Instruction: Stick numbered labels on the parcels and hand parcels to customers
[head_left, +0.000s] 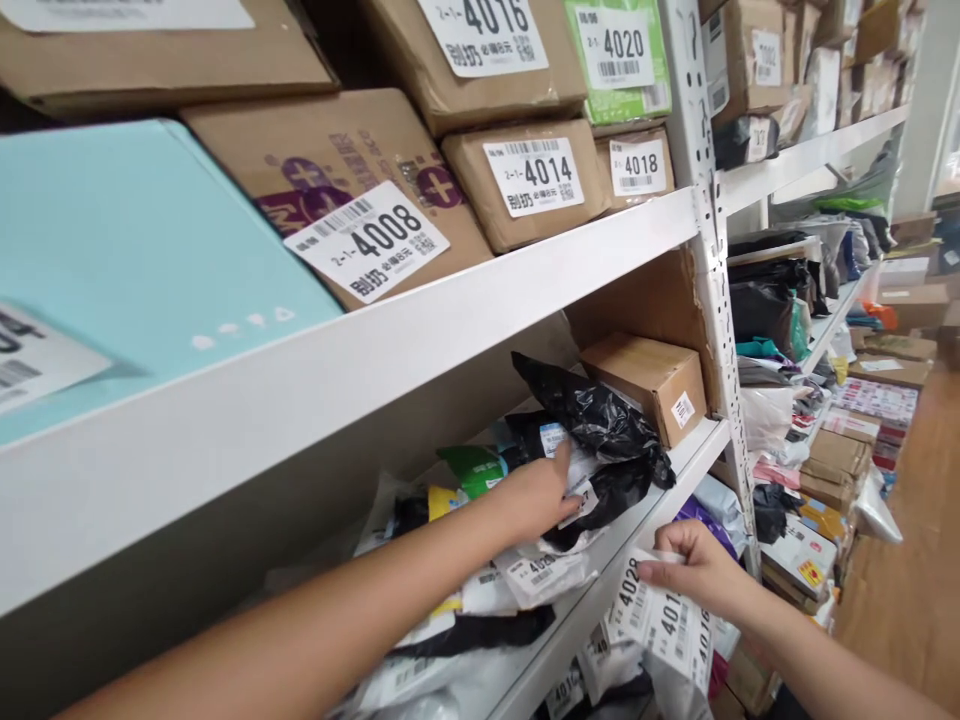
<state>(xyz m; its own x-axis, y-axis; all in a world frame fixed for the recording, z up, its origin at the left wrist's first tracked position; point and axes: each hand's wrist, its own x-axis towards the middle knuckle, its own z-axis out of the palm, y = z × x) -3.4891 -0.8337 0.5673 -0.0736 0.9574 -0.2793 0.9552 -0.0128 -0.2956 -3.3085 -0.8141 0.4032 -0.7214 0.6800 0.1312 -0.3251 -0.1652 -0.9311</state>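
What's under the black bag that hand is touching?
Under the black plastic parcel by the left hand lie white labelled mailer bags; whatever is lower down is covered.

My left grip [536, 495] rests on a plastic parcel [600, 440] lying on the middle shelf [694, 450]. Just beyond it, further right, a small carton [649, 385] sits on the same shelf. Under and left of my left grip, more mailers [525, 575] are piled. Above it, the upper shelf [450, 320] carries labelled boxes [352, 190]. My right grip [694, 570] is right of and below the left, in front of the shelf edge, pinching a strip of labels [664, 620] that hangs beneath it.
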